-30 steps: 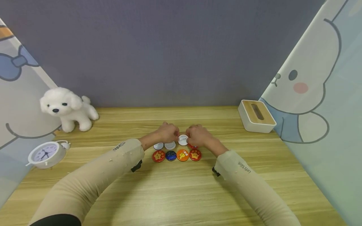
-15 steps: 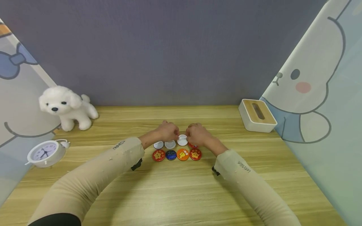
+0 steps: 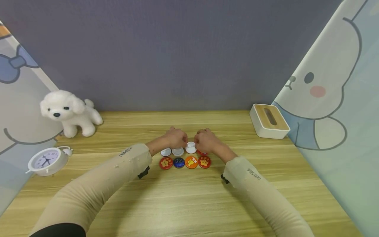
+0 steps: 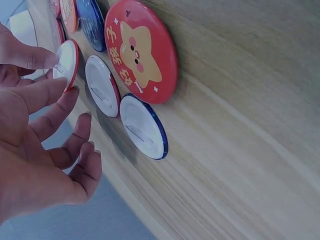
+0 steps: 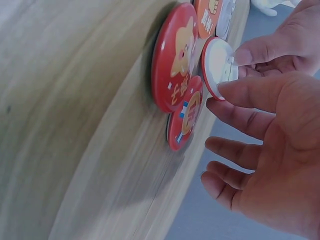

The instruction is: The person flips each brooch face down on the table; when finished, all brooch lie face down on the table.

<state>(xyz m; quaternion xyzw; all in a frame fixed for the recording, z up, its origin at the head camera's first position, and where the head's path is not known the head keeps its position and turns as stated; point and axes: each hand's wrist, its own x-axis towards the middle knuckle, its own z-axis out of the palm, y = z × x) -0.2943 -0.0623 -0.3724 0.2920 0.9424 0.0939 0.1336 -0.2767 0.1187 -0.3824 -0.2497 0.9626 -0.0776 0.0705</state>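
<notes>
Both hands meet at a button badge whose white back faces up, its pin showing and a red rim around it. My left hand pinches one side between thumb and index finger, the other fingers loosely bent. On the opposite side my right hand pinches its edge, thumb on the white back. Left of it lie two more face-down badges, one red-rimmed and one blue-rimmed. A red badge lies partly beneath my right hand in the head view.
Nearer me is a row of face-up badges: red with a star, blue, orange and red. A white plush dog and alarm clock stand left. A tissue box sits back right, near the wall.
Both hands stay at the same badge, with only a very slight shift of it and the fingers. The other badges lie as before.
</notes>
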